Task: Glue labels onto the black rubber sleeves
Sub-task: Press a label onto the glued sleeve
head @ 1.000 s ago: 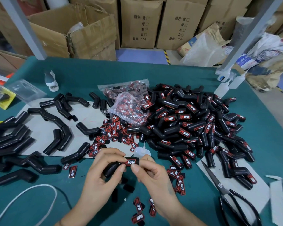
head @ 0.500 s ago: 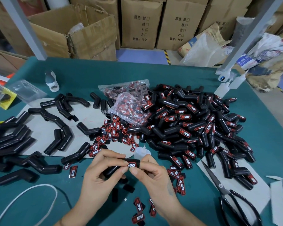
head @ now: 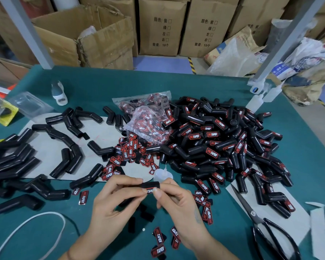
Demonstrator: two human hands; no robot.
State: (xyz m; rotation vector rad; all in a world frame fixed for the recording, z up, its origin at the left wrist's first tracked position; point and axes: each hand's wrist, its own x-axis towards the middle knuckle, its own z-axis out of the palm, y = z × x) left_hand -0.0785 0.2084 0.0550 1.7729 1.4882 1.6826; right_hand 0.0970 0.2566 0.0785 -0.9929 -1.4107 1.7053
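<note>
Both hands hold one black rubber sleeve (head: 150,184) just above the green table, near the front centre. My left hand (head: 114,199) grips its left part. My right hand (head: 176,197) pinches its right end, thumb pressing a red-and-black label (head: 150,190) against the sleeve's underside. A small white glue bottle (head: 162,174) stands right behind the hands. Loose labels (head: 128,152) lie scattered ahead, and a clear bag of labels (head: 148,121) sits farther back. Labelled sleeves form a big pile (head: 223,147) on the right; unlabelled sleeves (head: 17,158) lie on the left.
Black scissors (head: 266,228) lie at the front right on a white sheet. A white cord (head: 32,226) loops at the front left. Glue bottles (head: 259,98) stand at the back right by a grey post. Cardboard boxes (head: 158,27) line the floor behind the table.
The sleeve has been rolled in the fingers, so the label has turned from the top face toward the underside. Both hands stay in about the same place.
</note>
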